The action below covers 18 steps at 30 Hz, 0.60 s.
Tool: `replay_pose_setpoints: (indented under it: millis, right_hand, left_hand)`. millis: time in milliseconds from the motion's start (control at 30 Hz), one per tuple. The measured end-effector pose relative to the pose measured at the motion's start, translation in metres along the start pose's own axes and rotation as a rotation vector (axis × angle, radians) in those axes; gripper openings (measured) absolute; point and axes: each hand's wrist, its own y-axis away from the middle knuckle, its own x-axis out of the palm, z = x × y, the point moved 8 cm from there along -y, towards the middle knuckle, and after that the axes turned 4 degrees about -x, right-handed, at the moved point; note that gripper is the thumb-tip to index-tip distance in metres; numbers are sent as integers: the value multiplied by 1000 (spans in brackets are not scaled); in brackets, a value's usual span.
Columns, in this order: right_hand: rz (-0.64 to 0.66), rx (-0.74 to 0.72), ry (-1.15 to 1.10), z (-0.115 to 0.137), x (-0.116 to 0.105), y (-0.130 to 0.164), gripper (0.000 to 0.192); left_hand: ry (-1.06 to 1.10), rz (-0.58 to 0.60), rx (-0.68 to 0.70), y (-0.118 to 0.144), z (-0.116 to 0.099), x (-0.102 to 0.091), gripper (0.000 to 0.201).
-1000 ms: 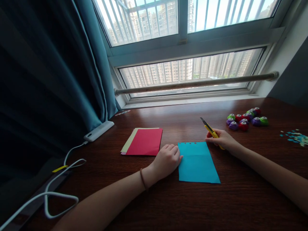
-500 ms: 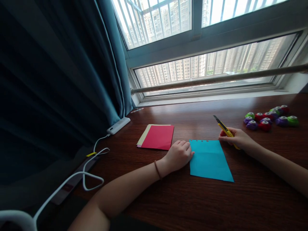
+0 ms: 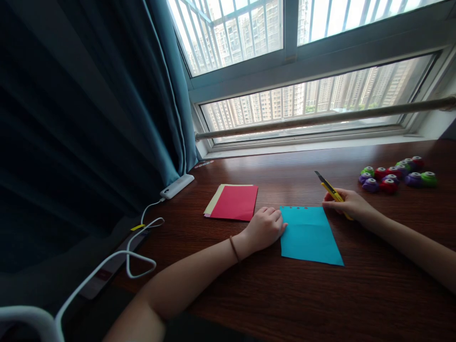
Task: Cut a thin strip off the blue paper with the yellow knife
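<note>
Sheet of blue paper (image 3: 309, 237) lay flat on the desk (image 3: 285, 304), right of the frame's centre, small holes dotting the left part of its top edge. The left hand (image 3: 266, 229) rested on its left edge, fingers loosely curled; whether they gripped anything underneath could not be told. The right hand's (image 3: 349, 204) fingers were closed around a yellow utility knife (image 3: 332, 191) near the sheet's top right corner, its blade pointing toward the upper left.
</note>
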Motion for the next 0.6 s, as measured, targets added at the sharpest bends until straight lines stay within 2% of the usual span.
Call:
replay_pose_setpoints:
  millis: [600]
  right_hand:
    - [29,17,20,12,4,6,38]
  left_hand:
    - [-3,4,-1,1,1,1,25]
